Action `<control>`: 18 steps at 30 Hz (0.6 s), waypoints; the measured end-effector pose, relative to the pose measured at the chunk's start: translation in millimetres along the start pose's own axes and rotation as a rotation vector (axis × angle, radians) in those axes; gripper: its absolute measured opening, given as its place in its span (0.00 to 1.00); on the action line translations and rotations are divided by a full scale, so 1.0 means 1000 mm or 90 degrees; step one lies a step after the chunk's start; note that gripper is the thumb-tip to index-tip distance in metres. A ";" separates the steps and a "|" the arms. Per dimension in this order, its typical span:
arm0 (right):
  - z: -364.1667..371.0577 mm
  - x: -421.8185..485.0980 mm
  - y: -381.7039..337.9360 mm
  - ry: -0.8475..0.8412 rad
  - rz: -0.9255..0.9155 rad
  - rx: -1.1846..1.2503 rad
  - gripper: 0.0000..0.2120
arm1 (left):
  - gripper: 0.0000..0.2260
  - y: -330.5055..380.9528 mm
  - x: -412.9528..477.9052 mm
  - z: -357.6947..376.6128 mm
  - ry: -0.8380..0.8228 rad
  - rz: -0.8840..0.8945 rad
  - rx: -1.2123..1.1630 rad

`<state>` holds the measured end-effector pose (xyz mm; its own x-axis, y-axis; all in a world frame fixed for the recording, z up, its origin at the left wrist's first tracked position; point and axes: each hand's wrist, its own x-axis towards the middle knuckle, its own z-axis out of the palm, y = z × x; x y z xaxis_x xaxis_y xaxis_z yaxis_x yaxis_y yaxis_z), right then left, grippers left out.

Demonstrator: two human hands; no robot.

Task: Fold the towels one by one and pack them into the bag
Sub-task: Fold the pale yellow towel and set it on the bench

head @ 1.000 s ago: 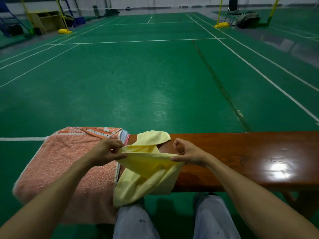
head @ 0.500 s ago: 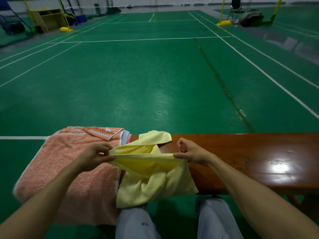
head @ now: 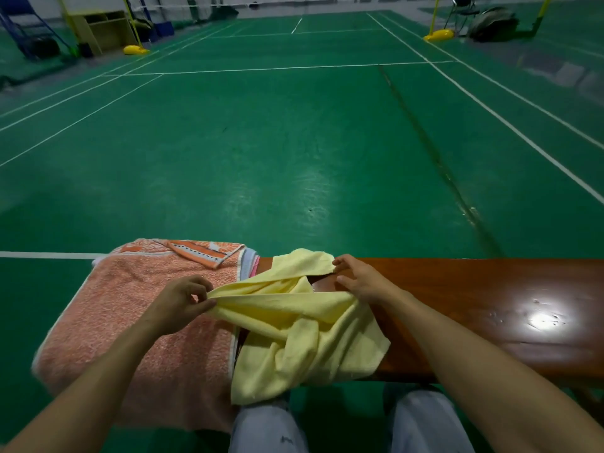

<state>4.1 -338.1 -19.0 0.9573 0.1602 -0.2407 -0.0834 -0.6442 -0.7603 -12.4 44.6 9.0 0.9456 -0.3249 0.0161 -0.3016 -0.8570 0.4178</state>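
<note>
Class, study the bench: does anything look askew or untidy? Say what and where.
The yellow towel is twisted and bunched, hanging over the near edge of the bench; the left hand pinches one end. The orange towel has its far corner flipped back.

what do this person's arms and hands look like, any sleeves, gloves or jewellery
Both arms are bare as far as the picture shows them: no sleeve shows on the left forearm or the right forearm. The left hand and right hand wear no gloves, and no watch, band or ring can be seen.
</note>
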 end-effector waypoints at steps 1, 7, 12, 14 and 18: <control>0.001 0.005 0.000 -0.008 0.004 -0.006 0.18 | 0.14 0.000 0.001 0.001 0.002 -0.002 0.004; 0.006 0.023 0.007 -0.068 0.042 -0.037 0.22 | 0.14 -0.006 0.005 0.003 0.026 -0.018 0.017; -0.002 0.019 0.006 -0.056 0.044 -0.072 0.19 | 0.10 -0.010 0.008 0.008 0.046 -0.031 0.034; -0.008 0.012 0.007 -0.054 0.046 -0.090 0.19 | 0.10 -0.010 0.010 0.011 0.050 -0.031 0.031; -0.021 -0.010 0.014 -0.051 0.083 -0.066 0.20 | 0.07 -0.012 0.011 0.014 0.053 -0.030 0.034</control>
<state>-0.8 -364.2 -15.0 0.9150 0.1266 -0.3830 -0.1720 -0.7364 -0.6543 -0.2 46.0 -8.8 0.9652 -0.2510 0.0739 -0.2603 -0.8913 0.3713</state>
